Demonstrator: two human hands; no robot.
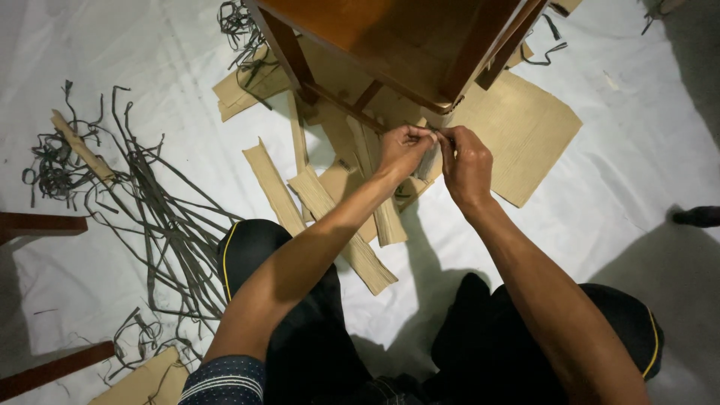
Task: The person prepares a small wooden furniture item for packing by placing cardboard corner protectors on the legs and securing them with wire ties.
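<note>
My left hand (403, 150) and my right hand (466, 161) meet in front of a corner of a brown wooden furniture piece (405, 45). Both pinch a grey strap (430, 159) that hangs down from that corner; the fingers cover most of it. Under my hands lie torn strips of brown cardboard (352, 225) on a white sheet (585, 217). My knees in black trousers (300, 300) are at the bottom of the view.
A tangle of grey plastic straps (150, 217) spreads over the left of the sheet. A large flat cardboard piece (525, 135) lies right of the furniture. Dark wooden bars (37, 223) stick in from the left edge. A dark object (697, 216) sits at the right edge.
</note>
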